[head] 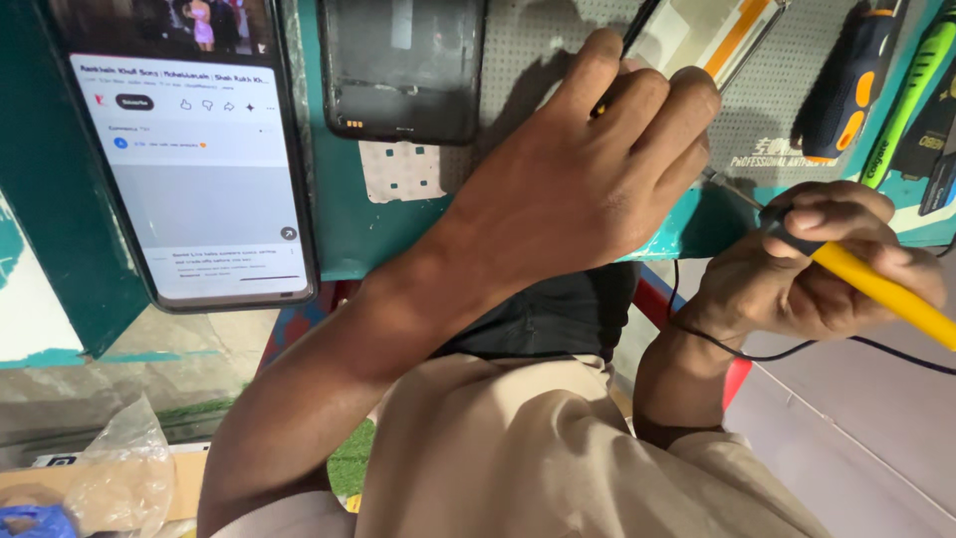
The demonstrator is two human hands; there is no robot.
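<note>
Your right hand point(822, 264) is clamped on the yellow soldering iron point(876, 289) at the right, its long axis slanting, tip toward the upper left. Your left hand point(588, 169) pinches thin tweezers point(637, 30) above the grey mat point(528, 60).

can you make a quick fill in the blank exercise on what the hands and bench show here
1. The right hand grips a soldering iron with a ____ handle.
2. The left hand presses on the ____ perforated mat.
3. The lit phone stands to the ____ of the dark open phone.

Missing words: yellow; grey; left
</note>
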